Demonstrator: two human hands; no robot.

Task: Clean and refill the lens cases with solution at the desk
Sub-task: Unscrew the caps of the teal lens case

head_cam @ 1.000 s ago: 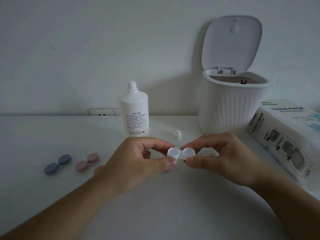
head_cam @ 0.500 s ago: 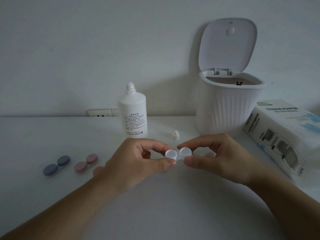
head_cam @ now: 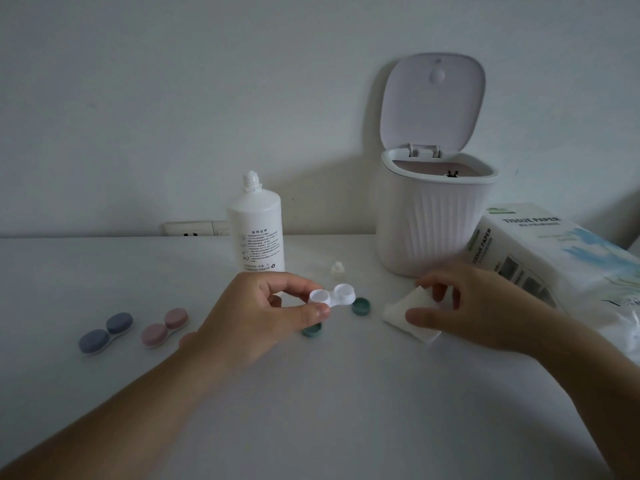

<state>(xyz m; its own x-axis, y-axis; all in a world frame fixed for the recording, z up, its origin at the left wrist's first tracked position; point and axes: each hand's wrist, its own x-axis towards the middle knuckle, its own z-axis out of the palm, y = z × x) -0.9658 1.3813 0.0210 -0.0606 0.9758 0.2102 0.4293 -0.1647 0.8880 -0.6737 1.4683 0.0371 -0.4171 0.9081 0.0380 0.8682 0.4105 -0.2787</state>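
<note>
Head view, and we start close in: both forearms reach up from the bottom edge over the white tabletop [head_cam: 311, 410]. At centre, the left hand [head_cam: 256, 317] pinches the white lens case [head_cam: 333, 295] by its nine-o'clock cup, thumb below and fingertips on top, holding it just above the tabletop. Both wells are uncapped and face up; whether they hold any liquid I cannot tell. It looks a featherweight, stiff moulded plastic, likely slick when wet, so that grip on one cup wall seems sound, leaving the other well free for wiping. Over at three o'clock, the right hand [head_cam: 464, 313] curls round a folded white tissue [head_cam: 410, 315], soft and crushable, pinched at its edge against the tabletop.

Two green caps [head_cam: 361, 305] lie loose, one just right of the case, one partly hidden under the left thumb. At nine o'clock sit a blue lens case [head_cam: 105, 332] and a pink lens case [head_cam: 164, 327], both capped, side by side.

Further back at twelve o'clock stands the solution bottle [head_cam: 258, 233], uncapped, its small cap [head_cam: 337, 270] near. At one o'clock, the ribbed bin [head_cam: 429, 226], lid up. Tissue pack [head_cam: 554, 251] at two o'clock.
</note>
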